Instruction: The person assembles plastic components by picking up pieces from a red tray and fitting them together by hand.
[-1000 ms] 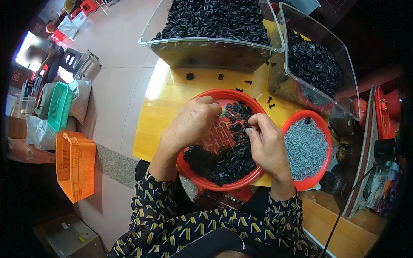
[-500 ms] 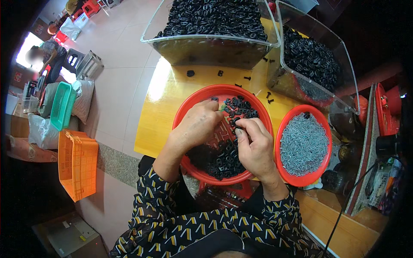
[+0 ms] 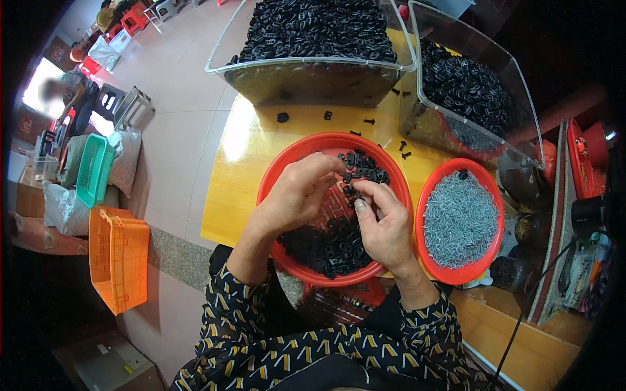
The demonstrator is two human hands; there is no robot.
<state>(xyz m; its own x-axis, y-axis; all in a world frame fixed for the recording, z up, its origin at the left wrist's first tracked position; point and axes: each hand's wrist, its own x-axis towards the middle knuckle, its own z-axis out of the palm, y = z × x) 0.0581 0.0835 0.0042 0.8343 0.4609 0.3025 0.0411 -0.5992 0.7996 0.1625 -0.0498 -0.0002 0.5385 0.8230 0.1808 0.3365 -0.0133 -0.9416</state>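
Observation:
Both my hands work over a round red basin (image 3: 297,155) of small black plastic parts (image 3: 329,246) on a yellow table (image 3: 241,163). My left hand (image 3: 297,194) hovers over the basin's left half, fingers curled and pinched together near the centre. My right hand (image 3: 385,225) is beside it, thumb and fingers pinching a small black part (image 3: 355,193). The two sets of fingertips almost meet. Whether the left fingers hold anything is hidden. To the right stands a smaller red basin (image 3: 490,189) full of small silver screws (image 3: 460,218).
Two clear plastic bins heaped with black parts stand at the table's far side (image 3: 313,72) and far right (image 3: 469,98). Loose black parts (image 3: 282,117) lie between them. An orange crate (image 3: 117,257) and a green basket (image 3: 91,169) sit on the floor at left. A person (image 3: 68,91) is far left.
Both hands have shifted slightly up and toward the basin's centre, and their fingertips have come closer together. The basins have not moved on the table.

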